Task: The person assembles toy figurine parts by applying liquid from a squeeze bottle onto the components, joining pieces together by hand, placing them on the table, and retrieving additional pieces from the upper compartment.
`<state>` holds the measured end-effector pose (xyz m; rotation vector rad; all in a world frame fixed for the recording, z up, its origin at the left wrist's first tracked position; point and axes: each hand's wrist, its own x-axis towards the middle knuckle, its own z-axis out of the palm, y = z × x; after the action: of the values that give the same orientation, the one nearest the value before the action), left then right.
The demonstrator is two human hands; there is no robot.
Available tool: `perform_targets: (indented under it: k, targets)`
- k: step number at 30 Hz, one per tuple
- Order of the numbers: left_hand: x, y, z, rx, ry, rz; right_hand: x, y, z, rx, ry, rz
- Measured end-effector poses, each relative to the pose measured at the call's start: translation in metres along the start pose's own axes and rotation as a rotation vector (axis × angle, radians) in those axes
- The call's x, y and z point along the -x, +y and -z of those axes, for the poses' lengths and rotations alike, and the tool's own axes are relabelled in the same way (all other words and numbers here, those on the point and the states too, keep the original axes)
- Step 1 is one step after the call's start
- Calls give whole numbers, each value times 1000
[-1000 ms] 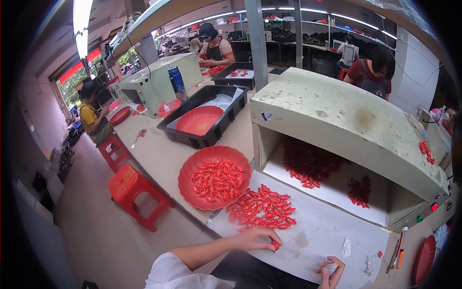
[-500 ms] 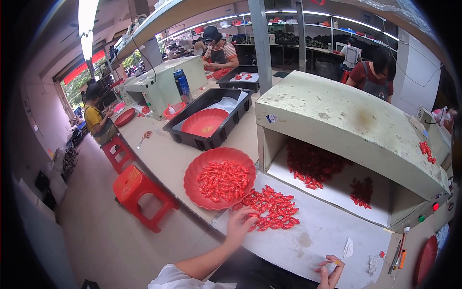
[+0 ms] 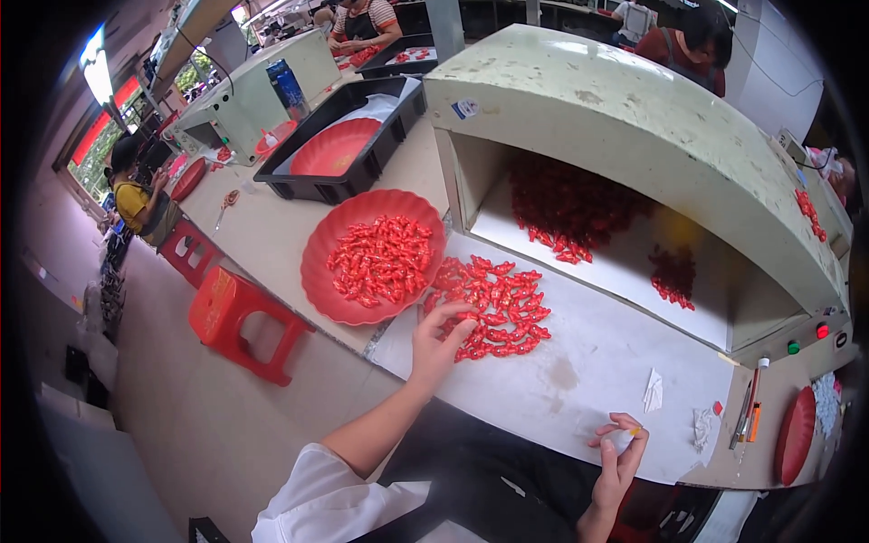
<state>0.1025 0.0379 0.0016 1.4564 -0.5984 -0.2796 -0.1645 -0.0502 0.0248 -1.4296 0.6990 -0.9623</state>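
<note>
Red pieces (image 3: pixel 523 315): on white sheet (image 3: pixel 602 366), two o'clock from left hand (image 3: pixel 434 348) | left grip narrow, I cannot tell if loaded | right hand (image 3: pixel 626 463) curls round white bottle (image 3: pixel 621 440) | I judge pieces light, stiff, slick; pinch mid-body.

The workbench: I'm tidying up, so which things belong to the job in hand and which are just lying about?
Seemingly in the job:
left hand, at the loose red pieces
right hand, holding a small white object
scalloped red bowl of pieces
pale green box holding more pieces

Apparently lying about:
crumpled white scrap
scissors
blue bottle
</note>
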Motion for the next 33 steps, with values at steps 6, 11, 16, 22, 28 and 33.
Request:
perform_targets:
  k: [6,11,16,22,28,33]
  targets:
    - [-15,-1,12,0,-131,31,4,1,1,1,-14,23]
    - [-29,1,20,10,-266,58,7,-2,3,21,6,-7]
    - [-43,-3,31,-25,-290,33,9,4,11,65,-3,24]
    - [-57,-3,28,-128,-438,29,8,8,6,52,-9,15]
    - [-64,1,23,-201,-506,40,10,9,8,33,2,42]
    - [-75,-1,9,-255,-517,-66,6,-4,5,22,46,-22]
